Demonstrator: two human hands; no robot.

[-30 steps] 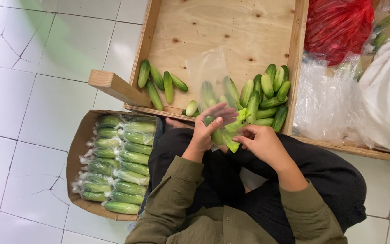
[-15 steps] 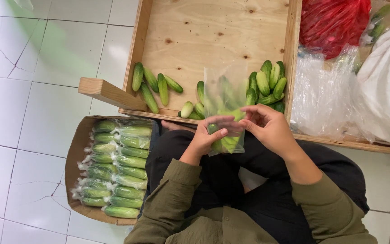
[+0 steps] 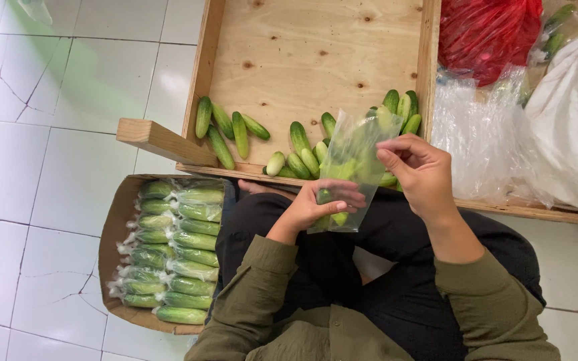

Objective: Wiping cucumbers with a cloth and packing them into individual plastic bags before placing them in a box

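Head view: the left hand (image 3: 316, 206) clamps the bottom of a clear plastic bag (image 3: 352, 167), supporting cucumbers inside; the right hand (image 3: 423, 170) pinches its upper edge just above. The bag's long axis tilts up and rightward, mouth away. Beyond both hands, loose cucumbers (image 3: 232, 130) lie in the wooden tray (image 3: 316, 60).

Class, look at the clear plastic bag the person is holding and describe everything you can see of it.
The clear plastic bag is thin, see-through film, slightly glossy and creased. It is held up slanted over the lap, in front of the wooden tray's near edge. The right hand pinches its upper edge; the left hand grips its lower end, where small green cucumbers show through.
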